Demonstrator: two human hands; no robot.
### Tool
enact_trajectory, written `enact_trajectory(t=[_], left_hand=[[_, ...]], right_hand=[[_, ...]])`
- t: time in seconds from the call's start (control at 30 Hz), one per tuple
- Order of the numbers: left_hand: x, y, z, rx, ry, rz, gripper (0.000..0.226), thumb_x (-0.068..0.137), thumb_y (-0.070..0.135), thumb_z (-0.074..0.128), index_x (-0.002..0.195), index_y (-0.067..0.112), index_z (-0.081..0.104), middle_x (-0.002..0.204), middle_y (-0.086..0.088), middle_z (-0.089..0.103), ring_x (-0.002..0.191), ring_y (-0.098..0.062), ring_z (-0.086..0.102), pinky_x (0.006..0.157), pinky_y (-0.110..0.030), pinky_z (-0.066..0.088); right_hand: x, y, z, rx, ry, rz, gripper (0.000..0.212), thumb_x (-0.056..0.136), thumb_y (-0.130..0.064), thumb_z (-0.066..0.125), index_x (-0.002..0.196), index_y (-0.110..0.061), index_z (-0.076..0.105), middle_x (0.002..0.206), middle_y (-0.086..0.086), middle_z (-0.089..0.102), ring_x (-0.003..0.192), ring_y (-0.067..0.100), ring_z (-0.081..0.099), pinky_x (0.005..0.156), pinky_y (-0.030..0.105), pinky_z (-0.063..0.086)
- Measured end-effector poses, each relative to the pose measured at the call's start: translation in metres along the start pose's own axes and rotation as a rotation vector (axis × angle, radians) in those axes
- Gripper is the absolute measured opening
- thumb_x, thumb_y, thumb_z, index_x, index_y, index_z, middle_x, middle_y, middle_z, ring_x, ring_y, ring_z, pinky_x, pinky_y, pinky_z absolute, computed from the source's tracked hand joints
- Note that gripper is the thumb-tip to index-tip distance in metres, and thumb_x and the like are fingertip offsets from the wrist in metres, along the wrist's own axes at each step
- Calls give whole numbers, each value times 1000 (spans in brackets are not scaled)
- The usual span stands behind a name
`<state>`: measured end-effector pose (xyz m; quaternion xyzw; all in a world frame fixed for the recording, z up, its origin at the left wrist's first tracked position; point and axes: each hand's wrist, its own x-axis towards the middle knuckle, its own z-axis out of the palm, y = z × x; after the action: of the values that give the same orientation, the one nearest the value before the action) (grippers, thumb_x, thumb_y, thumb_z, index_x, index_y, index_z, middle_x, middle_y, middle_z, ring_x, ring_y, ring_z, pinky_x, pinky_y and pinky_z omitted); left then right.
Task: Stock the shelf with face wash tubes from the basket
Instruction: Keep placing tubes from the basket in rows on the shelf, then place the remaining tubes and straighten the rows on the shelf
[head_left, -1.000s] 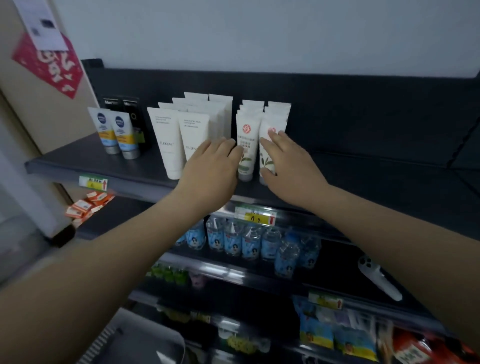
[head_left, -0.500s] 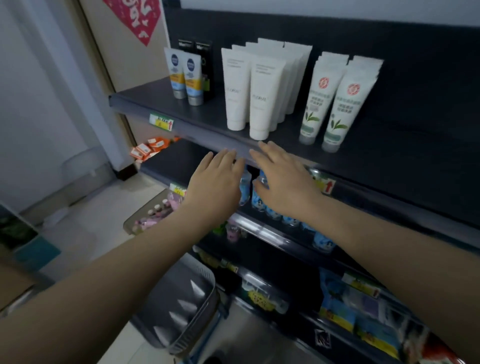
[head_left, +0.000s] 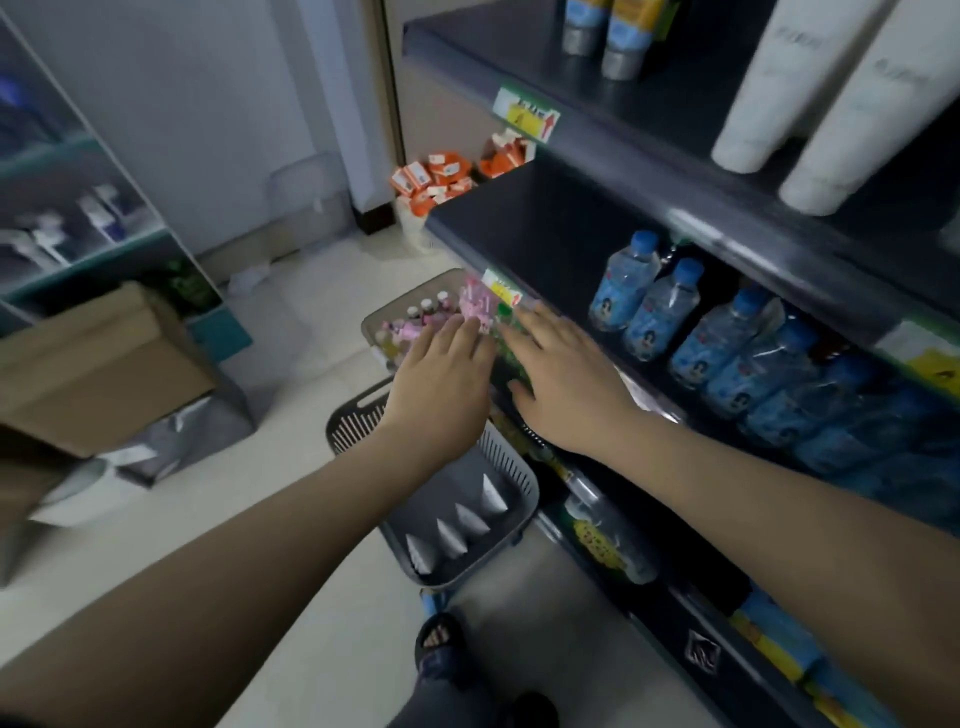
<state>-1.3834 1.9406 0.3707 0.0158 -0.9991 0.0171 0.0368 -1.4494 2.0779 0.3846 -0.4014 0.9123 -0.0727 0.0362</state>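
Note:
A grey slatted basket stands on the floor beside the shelving, with several white face wash tubes lying in it. My left hand hovers above the basket's far end, fingers straight, holding nothing. My right hand is beside it, fingers spread and empty, in front of the lower shelf edge. On the top shelf stand white tubes at the upper right and blue-and-yellow tubes to their left.
Blue-capped bottles fill the middle shelf. A clear tray of small pink bottles sits on the floor ahead. Orange boxes lie by the shelf end. A cardboard box is at left. My sandalled foot is below the basket.
My view has swung down from the top shelf to the floor. Both hands have dropped from the tubes on the shelf to just above the basket, still empty.

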Motion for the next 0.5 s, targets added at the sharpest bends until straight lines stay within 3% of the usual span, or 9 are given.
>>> enact_trajectory(t=[0.27,0.5], left_hand=[[-16,-53,72,-48,-148,-98,55,93,20,37,146,9,27,155,-12,25,145,-26,19,118,-39,12],[-41,-72,138,-144,-312,-161,55,89,20,45,142,10,32,153,-11,27,144,-25,19,118,-40,17]], right_hand=[[47,-27,70,38,-139,-54,60,97,-25,41,152,-16,17,161,4,6,149,19,-1,119,35,3],[59,-29,138,89,-281,-36,59,97,-24,43,150,-13,21,160,6,12,148,20,6,119,34,6]])
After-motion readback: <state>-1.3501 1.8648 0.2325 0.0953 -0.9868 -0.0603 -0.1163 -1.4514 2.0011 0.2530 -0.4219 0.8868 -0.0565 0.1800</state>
